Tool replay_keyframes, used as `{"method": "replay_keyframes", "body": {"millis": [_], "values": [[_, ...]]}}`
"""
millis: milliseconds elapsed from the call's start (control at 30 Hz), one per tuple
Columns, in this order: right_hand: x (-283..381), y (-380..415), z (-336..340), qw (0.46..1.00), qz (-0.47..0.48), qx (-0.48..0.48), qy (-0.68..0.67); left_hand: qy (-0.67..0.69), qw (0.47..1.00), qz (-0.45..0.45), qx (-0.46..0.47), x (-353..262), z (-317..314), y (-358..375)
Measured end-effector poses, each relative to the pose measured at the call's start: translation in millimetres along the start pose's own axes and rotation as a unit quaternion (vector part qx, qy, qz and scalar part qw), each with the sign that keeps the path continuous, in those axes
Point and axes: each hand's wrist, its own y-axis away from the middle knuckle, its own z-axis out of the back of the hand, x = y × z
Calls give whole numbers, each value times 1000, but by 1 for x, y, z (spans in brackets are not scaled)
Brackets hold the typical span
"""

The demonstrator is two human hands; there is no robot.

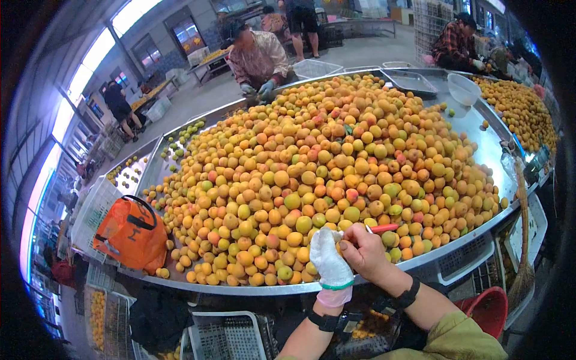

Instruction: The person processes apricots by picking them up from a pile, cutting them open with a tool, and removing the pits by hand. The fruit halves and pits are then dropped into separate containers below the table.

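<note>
Head view: we are working at the near rim of the metal counter (474, 129), where a great heap of apricots (327, 174) is lying. Our left hand (331, 259), wearing a white glove, is curling its fingers (324, 240) closed around one apricot (339, 246); only a sliver of the fruit is showing, between the glove and our other hand, just above the counter's edge. Our right hand (365, 252) is bare and is pressing against that same fruit, its fingers (354, 234) gripping a red-handled knife (381, 228), whose handle is sticking out to the right over the pile; the blade is hidden, so we cannot tell where it is touching the fruit. An orange bag (132, 234) is sitting on the counter well to the left. A red bucket (489, 309) is standing below the counter by our right forearm, and a white crate (228, 336) is lying beneath our left wrist. Across the heap, another person (258, 57) is bending over the far rim.
</note>
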Motion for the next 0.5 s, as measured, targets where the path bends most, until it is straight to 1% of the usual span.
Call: {"method": "replay_keyframes", "body": {"millis": [33,67,133,167,200,233,300,333,400,433,467,500], "values": [[-1,1,-1,1000,-20,0,-18,0,1000,1,-1,1,-1,0],[0,1,-3,1000,-20,1,-18,9,1000,-11,-6,1,-3,-1],[2,0,-6,998,-13,-36,-45,17,1000,-23,-12,0,-2,-1],[3,1,-7,998,-13,-35,-46,-31,999,-40,11,-2,-1,-2],[4,2,-8,995,-40,-34,-79,-80,995,-56,34,-3,1,-2],[4,3,-9,991,-67,-33,-111,-81,995,-56,33,-3,2,-3],[2,4,-12,988,-83,-30,-124,-142,981,-121,47,-1,5,-6],[1,5,-13,986,-97,-28,-134,-143,981,-120,47,0,6,-7],[0,3,-12,982,-111,-13,-149,-212,956,-195,58,1,8,-10],[-1,3,-12,979,-124,1,-163,-212,956,-194,58,0,9,-11],[-5,4,-14,979,-125,1,-163,-248,936,-241,68,-1,9,-13],[-8,3,-18,968,-140,6,-209,-282,912,-287,77,-3,9,-15]]}}
